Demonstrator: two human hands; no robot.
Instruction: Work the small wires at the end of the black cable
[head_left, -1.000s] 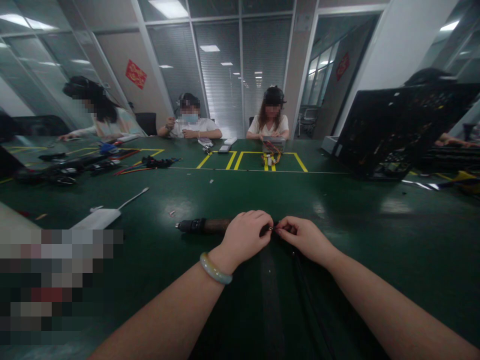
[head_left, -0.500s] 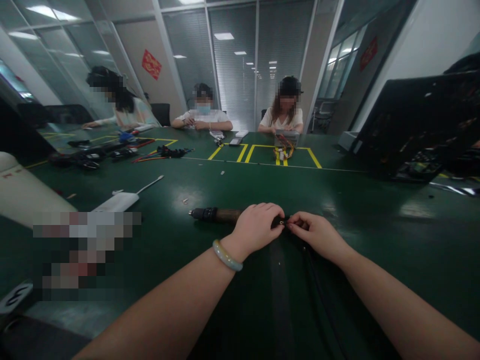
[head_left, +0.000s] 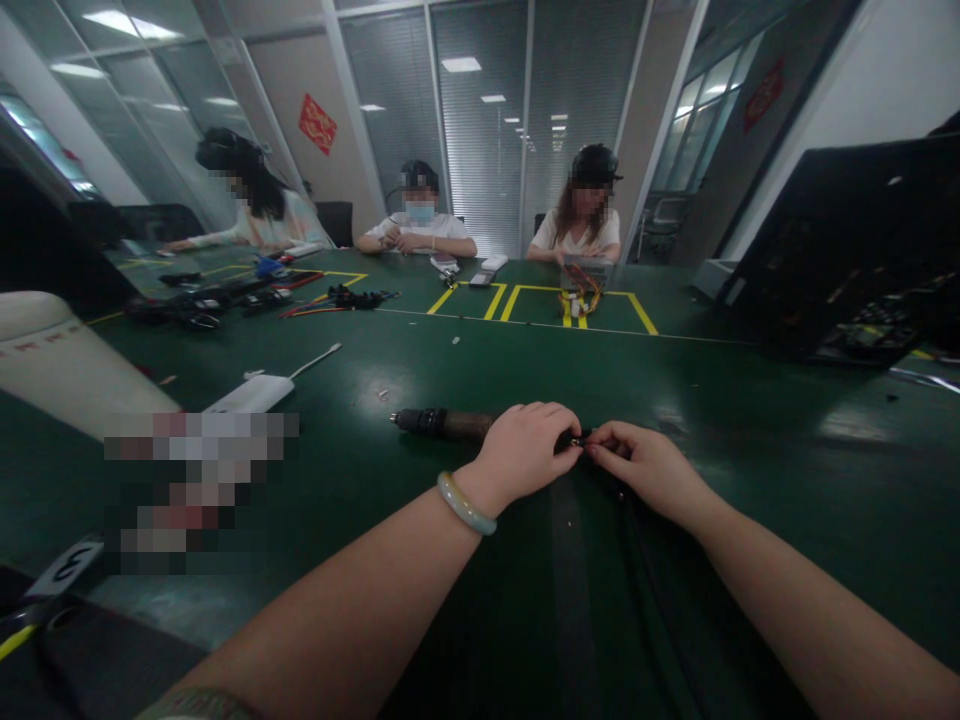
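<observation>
A dark cylindrical tool point(head_left: 442, 423) with a brown body and a black tip lies flat on the green table point(head_left: 420, 370), pointing left. My left hand point(head_left: 525, 450), with a pale green bangle on the wrist, is closed over the tool's right end. My right hand point(head_left: 637, 462) pinches a small metal part right beside the left fingertips, where a black cable point(head_left: 645, 560) leads back toward me. The two hands nearly touch. A dark strap point(head_left: 566, 570) runs along the table between my forearms.
A white adapter with a cable point(head_left: 255, 393) lies to the left, beside a large white rounded object point(head_left: 67, 365). An open black case point(head_left: 847, 260) stands at the right. Three people sit at the far side, with wire bundles point(head_left: 337, 298) and yellow floor-tape squares point(head_left: 574, 300) before them.
My hands keep the same grip on the tool's end. The camera has swung left and slightly down, so everything sits further right in view and the white rounded object has come into sight.
</observation>
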